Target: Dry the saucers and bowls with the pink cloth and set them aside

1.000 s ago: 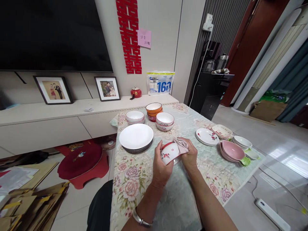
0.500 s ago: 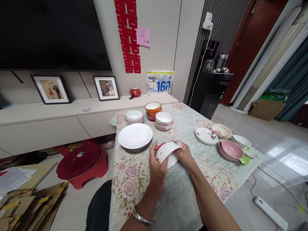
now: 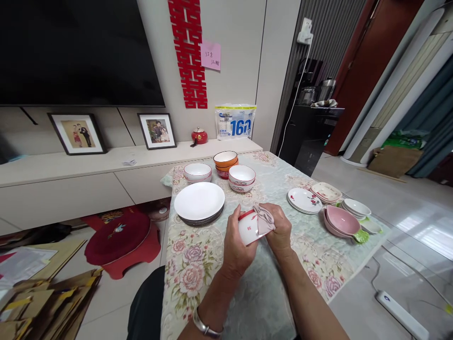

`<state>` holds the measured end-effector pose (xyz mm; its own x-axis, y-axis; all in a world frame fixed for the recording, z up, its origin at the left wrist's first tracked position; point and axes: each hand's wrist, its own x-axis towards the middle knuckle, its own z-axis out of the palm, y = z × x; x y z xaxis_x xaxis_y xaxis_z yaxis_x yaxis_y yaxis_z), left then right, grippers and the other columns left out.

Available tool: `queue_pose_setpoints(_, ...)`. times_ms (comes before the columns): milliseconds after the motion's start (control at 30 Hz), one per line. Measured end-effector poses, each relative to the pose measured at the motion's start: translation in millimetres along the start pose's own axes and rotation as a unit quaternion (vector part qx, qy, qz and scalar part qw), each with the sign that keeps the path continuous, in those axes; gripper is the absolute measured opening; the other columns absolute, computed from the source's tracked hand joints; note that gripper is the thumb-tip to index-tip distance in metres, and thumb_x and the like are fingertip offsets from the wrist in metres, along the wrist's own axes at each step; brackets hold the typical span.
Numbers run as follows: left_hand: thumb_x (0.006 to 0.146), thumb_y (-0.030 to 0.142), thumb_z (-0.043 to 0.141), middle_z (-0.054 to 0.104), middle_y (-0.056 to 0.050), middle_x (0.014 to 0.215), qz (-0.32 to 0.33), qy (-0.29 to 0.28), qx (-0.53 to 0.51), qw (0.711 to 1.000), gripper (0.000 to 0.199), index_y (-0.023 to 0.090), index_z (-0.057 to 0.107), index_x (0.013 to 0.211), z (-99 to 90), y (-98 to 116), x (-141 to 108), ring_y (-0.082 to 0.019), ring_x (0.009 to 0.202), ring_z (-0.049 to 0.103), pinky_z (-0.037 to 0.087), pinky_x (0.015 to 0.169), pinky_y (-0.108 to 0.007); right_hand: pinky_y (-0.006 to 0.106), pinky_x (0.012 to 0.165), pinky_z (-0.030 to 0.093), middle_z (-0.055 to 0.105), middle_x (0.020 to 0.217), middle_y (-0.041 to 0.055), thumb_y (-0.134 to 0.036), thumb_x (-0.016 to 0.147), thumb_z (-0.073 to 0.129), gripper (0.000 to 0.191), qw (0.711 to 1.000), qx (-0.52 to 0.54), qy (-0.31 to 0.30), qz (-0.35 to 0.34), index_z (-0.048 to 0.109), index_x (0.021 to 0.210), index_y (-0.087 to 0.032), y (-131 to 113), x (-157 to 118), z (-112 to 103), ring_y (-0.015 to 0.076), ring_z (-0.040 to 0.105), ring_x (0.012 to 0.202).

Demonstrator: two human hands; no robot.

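Note:
A white bowl (image 3: 248, 229) with a red rim and small red marks is tilted on its side above the flowered tablecloth. My left hand (image 3: 236, 243) grips its left side, thumb and fingers around it. On the bowl's right side, my right hand (image 3: 279, 229) presses a pinkish-grey cloth (image 3: 264, 220) against the wall and rim, its fingers closed on the cloth. The bowl's inside is hidden. Beyond my left hand stands a stack of white plates (image 3: 199, 201). Farther back are white bowls with red rims (image 3: 242, 174).
Orange and red bowls (image 3: 225, 160) and another white pair (image 3: 197, 172) stand at the back. To the right are patterned small plates (image 3: 304, 200), pink dishes (image 3: 341, 221) and white dishes (image 3: 356, 207). A red stool (image 3: 122, 241) stands left of the table.
The bowl has turned so its outer wall faces me more. My right hand has come up and around its right side, and the cloth now shows over the rim.

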<state>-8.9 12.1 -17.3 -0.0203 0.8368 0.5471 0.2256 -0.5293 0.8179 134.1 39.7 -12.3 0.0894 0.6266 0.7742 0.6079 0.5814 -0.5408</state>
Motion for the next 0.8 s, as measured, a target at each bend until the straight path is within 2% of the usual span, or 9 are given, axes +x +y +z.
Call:
queue_pose_setpoints(100,0.072,0.018,0.069,0.055,-0.017,0.122,0.032,0.017,0.039,0.999,0.082,0.013,0.033,0.146,-0.5,1,0,-0.03,0.113,0.057,0.046,0.099,-0.045,0.035,0.09,0.053,0.069,0.108,0.0086,-0.021,0.087,0.058,0.028,0.999,0.01,-0.034,-0.021,0.069,0.112,-0.025,-9,2,-2,0.0223,0.065,0.103)
queue_pose_setpoints(167,0.07,0.018,0.069,0.056,-0.017,0.121,0.032,0.031,0.031,0.999,0.082,0.012,0.035,0.145,-0.3,0,-1,-0.03,0.111,0.058,0.047,0.098,-0.044,0.035,0.09,0.052,0.07,0.105,0.0084,-0.022,0.085,0.06,0.025,0.998,0.037,-0.045,0.001,0.071,0.107,-0.024,-10,4,-2,0.0223,0.065,0.102)
queue_pose_setpoints(267,0.069,0.016,0.068,0.055,-0.017,0.122,0.019,0.035,0.0,0.999,0.082,0.013,0.035,0.144,0.3,-4,-3,-0.03,0.112,0.058,0.047,0.099,-0.044,0.036,0.087,0.053,0.073,0.103,0.0082,-0.022,0.079,0.064,0.025,0.987,0.103,-0.063,0.109,0.072,0.102,-0.021,-2,3,1,0.0229,0.068,0.096)
queue_pose_setpoints(367,0.068,0.017,0.069,0.056,-0.017,0.122,-0.005,0.051,-0.039,0.998,0.081,0.012,0.038,0.142,1.2,-8,-5,-0.03,0.113,0.058,0.046,0.101,-0.045,0.036,0.082,0.055,0.075,0.101,0.0073,-0.022,0.075,0.064,0.028,0.95,0.175,-0.102,0.237,0.072,0.101,-0.019,9,0,7,0.024,0.069,0.091)
queue_pose_setpoints(467,0.068,0.02,0.069,0.057,-0.015,0.121,-0.053,0.083,-0.112,0.989,0.077,0.013,0.042,0.139,3.0,-10,-4,-0.028,0.114,0.058,0.045,0.102,-0.043,0.037,0.082,0.055,0.076,0.098,0.0059,-0.024,0.073,0.064,0.026,0.925,0.212,-0.14,0.283,0.072,0.097,-0.019,14,-3,10,0.0251,0.069,0.091)
queue_pose_setpoints(567,0.072,0.023,0.066,0.058,-0.014,0.122,-0.097,0.093,-0.187,0.973,0.072,0.015,0.041,0.139,4.8,-11,-2,-0.027,0.115,0.059,0.046,0.102,-0.042,0.036,0.082,0.055,0.076,0.1,0.006,-0.026,0.071,0.067,0.03,0.918,0.23,-0.141,0.292,0.071,0.1,-0.019,12,-4,10,0.0257,0.069,0.092)
queue_pose_setpoints(667,0.073,0.021,0.065,0.057,-0.014,0.126,-0.111,0.066,-0.185,0.974,0.07,0.015,0.042,0.139,5.8,-9,0,-0.027,0.119,0.057,0.043,0.105,-0.043,0.037,0.083,0.055,0.076,0.101,0.0069,-0.025,0.071,0.065,0.031,0.936,0.199,-0.073,0.279,0.07,0.101,-0.019,11,-3,7,0.0255,0.069,0.093)
queue_pose_setpoints(733,0.07,0.017,0.066,0.057,-0.014,0.127,-0.106,0.041,-0.165,0.98,0.073,0.015,0.041,0.139,6.2,-7,0,-0.027,0.12,0.057,0.043,0.105,-0.042,0.037,0.084,0.055,0.076,0.101,0.007,-0.023,0.072,0.063,0.031,0.959,0.148,-0.025,0.242,0.07,0.101,-0.019,11,-4,5,0.0248,0.069,0.092)
queue_pose_setpoints(800,0.069,0.014,0.067,0.057,-0.015,0.126,-0.089,0.023,-0.149,0.985,0.077,0.014,0.038,0.141,6.4,-5,-1,-0.027,0.118,0.058,0.046,0.102,-0.041,0.037,0.084,0.054,0.075,0.101,0.0069,-0.023,0.074,0.062,0.029,0.981,0.087,0.01,0.172,0.071,0.102,-0.02,11,-4,2,0.024,0.069,0.091)
